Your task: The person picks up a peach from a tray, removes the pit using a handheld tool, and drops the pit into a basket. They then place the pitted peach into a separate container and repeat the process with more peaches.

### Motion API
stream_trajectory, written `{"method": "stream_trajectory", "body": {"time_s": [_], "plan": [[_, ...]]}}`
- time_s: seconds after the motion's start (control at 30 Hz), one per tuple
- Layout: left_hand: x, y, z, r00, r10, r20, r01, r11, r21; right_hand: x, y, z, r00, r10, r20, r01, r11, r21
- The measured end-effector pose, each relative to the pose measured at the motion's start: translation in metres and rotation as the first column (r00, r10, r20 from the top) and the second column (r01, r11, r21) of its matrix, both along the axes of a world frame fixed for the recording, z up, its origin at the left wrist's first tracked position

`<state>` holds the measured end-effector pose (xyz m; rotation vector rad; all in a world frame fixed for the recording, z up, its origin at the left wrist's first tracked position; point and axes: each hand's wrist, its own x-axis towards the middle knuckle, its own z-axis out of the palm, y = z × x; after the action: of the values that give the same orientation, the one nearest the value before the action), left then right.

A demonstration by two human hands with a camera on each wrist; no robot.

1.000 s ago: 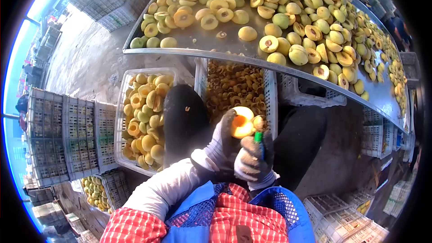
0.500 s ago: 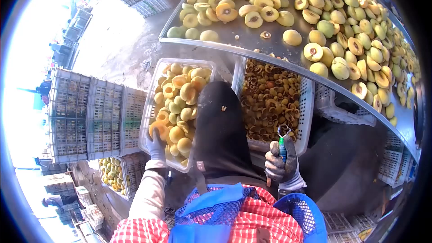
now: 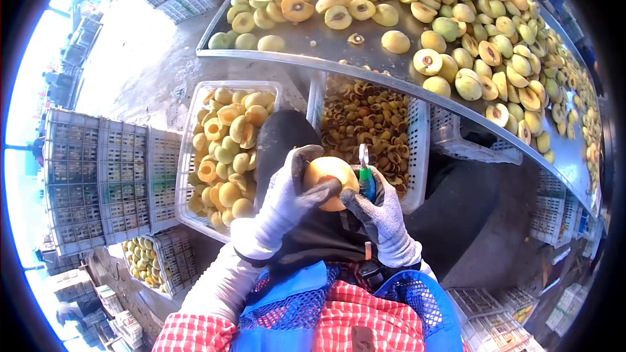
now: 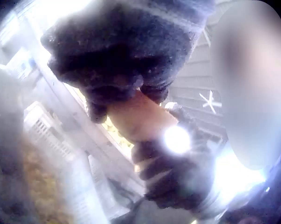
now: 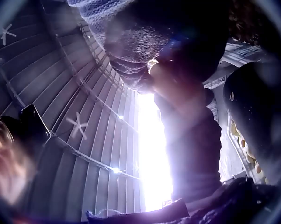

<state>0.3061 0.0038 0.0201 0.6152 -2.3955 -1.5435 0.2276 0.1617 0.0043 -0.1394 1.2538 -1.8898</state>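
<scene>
In the head view my gloved left hand [image 3: 287, 189] grips a yellow peach [image 3: 336, 173] above my lap, thumb lying across it. My gloved right hand [image 3: 385, 215] meets the fruit from the other side, its thumb by the peach's lower edge. This hand also holds a pitting tool [image 3: 367, 182], green and blue at the handle, its metal loop pointing up and away from me. Both wrist views show the peach [image 4: 140, 116] between dark gloved fingers; the tool's loop is hidden there.
A white crate of peach halves [image 3: 225, 150] stands left of my knee. Another crate [image 3: 417, 150], with brown pits and scraps, sits between my legs. Ahead, a metal table [image 3: 365, 58] carries many cut peaches. Stacked crates [image 3: 107, 179] rise at left.
Half a second ago my left hand was at a peach half in the left crate; now it is back over my lap with a peach. My right hand has moved left to meet it, keeping the tool.
</scene>
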Motion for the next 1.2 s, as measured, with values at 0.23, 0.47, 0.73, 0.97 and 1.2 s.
{"method": "stream_trajectory", "body": {"time_s": [0.23, 0.47, 0.73, 0.97, 1.2], "plan": [[-0.018, 0.001, 0.007, 0.937, -0.343, 0.062, 0.329, 0.812, -0.482, -0.001, 0.021, -0.008, 0.994, -0.026, -0.108, 0.048, 0.975, 0.216], [-0.03, 0.004, -0.002, 0.891, -0.452, -0.043, 0.436, 0.878, -0.198, -0.006, 0.047, -0.001, 0.976, -0.063, 0.206, 0.044, 0.995, 0.094], [-0.029, 0.012, -0.025, 0.964, -0.195, -0.183, 0.194, 0.981, -0.023, -0.012, 0.056, -0.022, 0.971, -0.208, -0.117, 0.227, 0.957, 0.181], [-0.023, 0.022, -0.012, 0.964, -0.258, -0.066, 0.214, 0.897, -0.386, -0.003, 0.036, -0.016, 0.991, -0.134, 0.01, 0.131, 0.979, 0.157], [-0.018, 0.016, -0.026, 0.977, 0.186, -0.104, -0.042, 0.646, 0.763, 0.004, 0.037, -0.039, 0.969, -0.24, -0.063, 0.248, 0.947, 0.204]]}}
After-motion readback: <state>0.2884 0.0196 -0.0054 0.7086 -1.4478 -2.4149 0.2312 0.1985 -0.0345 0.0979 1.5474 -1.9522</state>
